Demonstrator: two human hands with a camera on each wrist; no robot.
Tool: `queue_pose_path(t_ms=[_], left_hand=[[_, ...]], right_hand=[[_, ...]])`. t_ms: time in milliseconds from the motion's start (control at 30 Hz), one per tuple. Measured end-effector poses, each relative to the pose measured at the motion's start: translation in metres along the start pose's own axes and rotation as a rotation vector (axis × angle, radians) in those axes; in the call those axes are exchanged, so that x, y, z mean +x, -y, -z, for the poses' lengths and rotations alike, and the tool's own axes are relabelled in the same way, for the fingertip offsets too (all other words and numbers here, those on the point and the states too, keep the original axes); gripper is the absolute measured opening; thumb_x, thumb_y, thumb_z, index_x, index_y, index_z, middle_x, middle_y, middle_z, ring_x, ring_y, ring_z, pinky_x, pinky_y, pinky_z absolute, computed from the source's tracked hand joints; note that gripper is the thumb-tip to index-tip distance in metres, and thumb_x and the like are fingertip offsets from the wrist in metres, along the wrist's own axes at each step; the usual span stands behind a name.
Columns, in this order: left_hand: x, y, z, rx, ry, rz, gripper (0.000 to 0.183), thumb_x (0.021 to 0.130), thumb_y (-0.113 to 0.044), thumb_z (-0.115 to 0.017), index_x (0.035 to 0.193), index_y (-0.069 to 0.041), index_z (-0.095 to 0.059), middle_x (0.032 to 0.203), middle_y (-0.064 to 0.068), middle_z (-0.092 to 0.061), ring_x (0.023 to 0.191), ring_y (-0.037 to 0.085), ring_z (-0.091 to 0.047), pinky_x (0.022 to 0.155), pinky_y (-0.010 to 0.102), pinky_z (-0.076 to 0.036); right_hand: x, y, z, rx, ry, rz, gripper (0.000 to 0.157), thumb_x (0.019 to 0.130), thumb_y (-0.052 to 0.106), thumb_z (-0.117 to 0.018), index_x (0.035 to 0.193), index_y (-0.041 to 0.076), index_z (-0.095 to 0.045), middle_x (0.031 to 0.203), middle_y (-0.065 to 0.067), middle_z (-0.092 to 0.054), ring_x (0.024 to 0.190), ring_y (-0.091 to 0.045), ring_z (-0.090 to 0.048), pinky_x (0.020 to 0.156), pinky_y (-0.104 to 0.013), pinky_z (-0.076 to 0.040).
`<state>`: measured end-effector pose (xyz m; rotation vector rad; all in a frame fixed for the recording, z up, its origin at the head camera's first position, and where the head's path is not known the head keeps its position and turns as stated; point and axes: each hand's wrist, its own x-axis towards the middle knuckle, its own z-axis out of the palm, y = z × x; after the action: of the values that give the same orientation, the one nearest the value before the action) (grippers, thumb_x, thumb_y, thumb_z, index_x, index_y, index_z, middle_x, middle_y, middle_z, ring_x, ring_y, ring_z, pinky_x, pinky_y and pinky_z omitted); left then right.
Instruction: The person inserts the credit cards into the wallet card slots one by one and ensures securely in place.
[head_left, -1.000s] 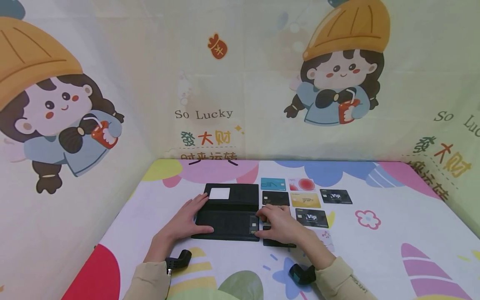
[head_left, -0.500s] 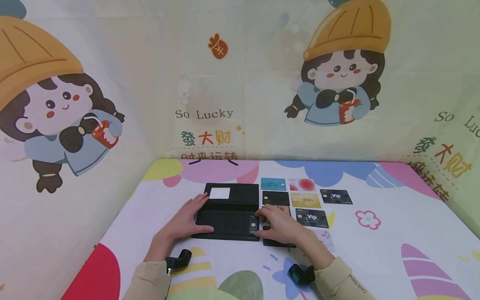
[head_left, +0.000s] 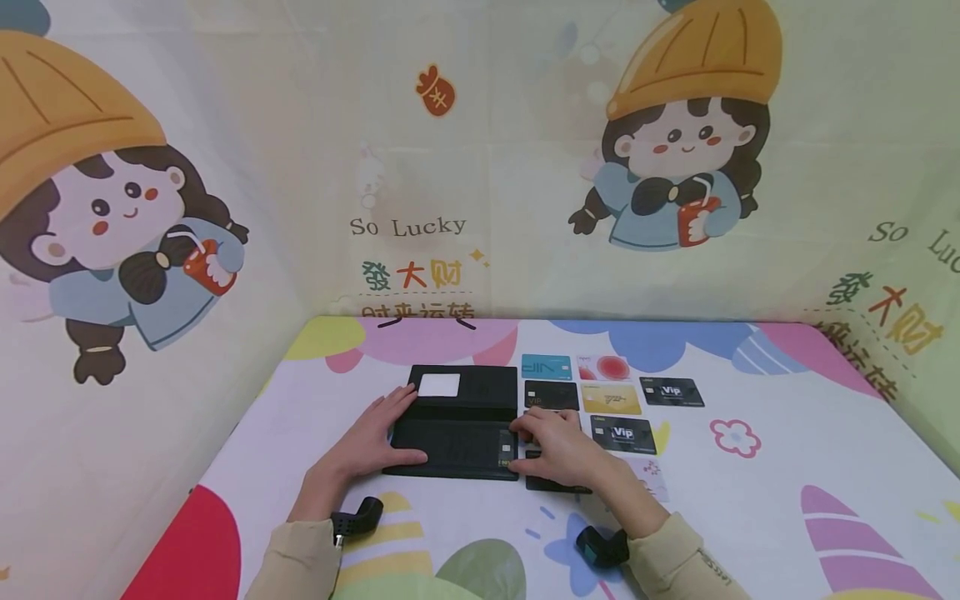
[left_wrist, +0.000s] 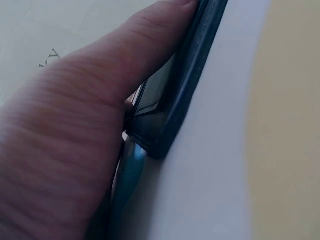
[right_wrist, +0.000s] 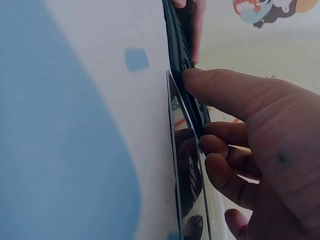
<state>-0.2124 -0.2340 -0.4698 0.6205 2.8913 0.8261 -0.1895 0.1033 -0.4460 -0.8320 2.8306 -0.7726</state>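
Observation:
A black bifold wallet [head_left: 457,450] lies unfolded on the table, with a white rectangle [head_left: 438,385] on its upper panel. My left hand [head_left: 367,437] rests along its left side, fingers extended toward the upper panel and thumb [left_wrist: 145,45] laid over the lower one. At the right end of the lower panel shows a narrow strip of a dark bank card [head_left: 506,450] with a chip; the rest of it is hidden. My right hand [head_left: 558,450] pinches this card by its far and near edges, between index finger and thumb [right_wrist: 215,85].
Several cards lie right of the wallet: teal [head_left: 546,367], pink-and-red [head_left: 603,368], gold [head_left: 611,399] and black VIP cards [head_left: 623,434]. Some black cards and a floral card [head_left: 651,479] lie partly under my right hand. A printed backdrop [head_left: 525,250] rises behind the table.

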Motion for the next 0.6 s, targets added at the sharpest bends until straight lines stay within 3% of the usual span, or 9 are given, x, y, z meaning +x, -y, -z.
queue_pose_path(t_ms=[267, 600], left_hand=[[0.001, 0.000, -0.001, -0.007, -0.004, -0.001, 0.107, 0.075, -0.060, -0.081, 0.157, -0.008, -0.036, 0.165, 0.010, -0.026, 0.151, 0.033, -0.018, 0.121, 0.055, -0.014], [0.000, -0.003, 0.001, -0.015, 0.005, 0.016, 0.108, 0.074, -0.060, -0.081, 0.158, -0.009, -0.035, 0.165, 0.009, -0.026, 0.152, 0.033, -0.018, 0.121, 0.057, -0.015]], right_hand=[[-0.002, -0.006, 0.003, -0.009, -0.005, -0.029, 0.047, 0.084, 0.038, -0.083, 0.124, 0.016, -0.069, 0.108, 0.004, -0.062, 0.102, -0.015, -0.056, 0.102, -0.057, -0.032], [-0.020, -0.020, 0.020, 0.056, -0.031, -0.052, 0.049, 0.085, 0.039, -0.082, 0.126, 0.015, -0.069, 0.104, 0.011, -0.060, 0.098, -0.012, -0.055, 0.095, -0.051, -0.033]])
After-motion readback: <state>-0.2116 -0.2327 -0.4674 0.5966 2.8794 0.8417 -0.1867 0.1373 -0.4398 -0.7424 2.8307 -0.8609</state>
